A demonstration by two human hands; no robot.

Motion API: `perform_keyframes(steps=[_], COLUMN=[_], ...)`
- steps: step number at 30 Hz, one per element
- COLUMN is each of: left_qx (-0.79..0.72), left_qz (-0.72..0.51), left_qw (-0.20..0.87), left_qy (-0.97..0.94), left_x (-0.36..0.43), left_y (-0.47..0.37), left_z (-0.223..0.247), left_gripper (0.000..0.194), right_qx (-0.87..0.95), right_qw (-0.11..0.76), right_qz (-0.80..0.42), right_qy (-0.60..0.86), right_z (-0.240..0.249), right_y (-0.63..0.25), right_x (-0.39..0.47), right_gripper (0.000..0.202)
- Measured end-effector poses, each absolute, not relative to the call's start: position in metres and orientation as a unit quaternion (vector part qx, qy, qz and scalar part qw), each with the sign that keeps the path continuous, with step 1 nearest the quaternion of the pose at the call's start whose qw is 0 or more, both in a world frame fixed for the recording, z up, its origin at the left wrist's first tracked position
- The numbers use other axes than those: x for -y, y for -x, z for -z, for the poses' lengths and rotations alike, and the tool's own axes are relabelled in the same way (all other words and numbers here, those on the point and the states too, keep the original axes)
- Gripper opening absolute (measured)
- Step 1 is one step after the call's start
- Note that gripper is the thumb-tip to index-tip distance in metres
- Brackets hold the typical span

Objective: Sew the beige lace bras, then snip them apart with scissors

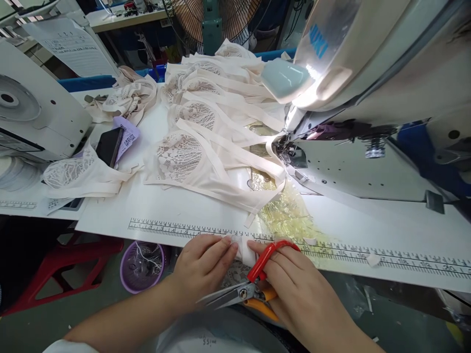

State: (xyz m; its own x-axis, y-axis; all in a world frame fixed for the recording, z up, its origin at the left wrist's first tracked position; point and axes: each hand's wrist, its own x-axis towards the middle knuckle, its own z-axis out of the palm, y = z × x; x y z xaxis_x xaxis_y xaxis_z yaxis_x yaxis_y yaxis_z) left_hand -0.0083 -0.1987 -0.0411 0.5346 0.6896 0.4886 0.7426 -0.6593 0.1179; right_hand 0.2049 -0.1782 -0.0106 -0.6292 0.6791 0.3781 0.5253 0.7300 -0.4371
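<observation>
At the table's front edge my left hand (206, 267) is closed, thumb and fingers pinching a strip of whitish fabric (243, 251). My right hand (298, 284) has a pair of scissors (243, 293) with red and orange handles hooked on it; the blades point left, below my left hand. Its thumb and fingertips also touch the strip's right side. Some lace (235, 274) shows below the strip, partly hidden by the scissors. Beyond my hands lies a cream lace bra (180, 157), in front of several similar ones overlapping in a row.
A lit sewing machine (368, 88) stands on the right, another machine (37, 103) on the left. A printed ruler (165, 228) runs along the table edge. A phone (109, 147) and a lace piece (73, 171) lie left. A purple bin (125, 274) and red stool (73, 264) are below.
</observation>
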Motion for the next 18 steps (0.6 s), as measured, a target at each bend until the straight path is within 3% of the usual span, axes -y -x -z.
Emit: perform_keyframes(steps=[18], left_qx=[0.397], left_qz=[0.276], left_qw=[0.082], left_qy=[0.872], left_x=[0.194], left_y=[0.005], left_z=[0.031], left_gripper=[0.026], right_qx=[0.893], right_qw=[0.256], right_qz=[-0.113], right_qy=[0.352], right_z=[0.012], right_y=[-0.202], right_x=[0.184], right_gripper=[0.022])
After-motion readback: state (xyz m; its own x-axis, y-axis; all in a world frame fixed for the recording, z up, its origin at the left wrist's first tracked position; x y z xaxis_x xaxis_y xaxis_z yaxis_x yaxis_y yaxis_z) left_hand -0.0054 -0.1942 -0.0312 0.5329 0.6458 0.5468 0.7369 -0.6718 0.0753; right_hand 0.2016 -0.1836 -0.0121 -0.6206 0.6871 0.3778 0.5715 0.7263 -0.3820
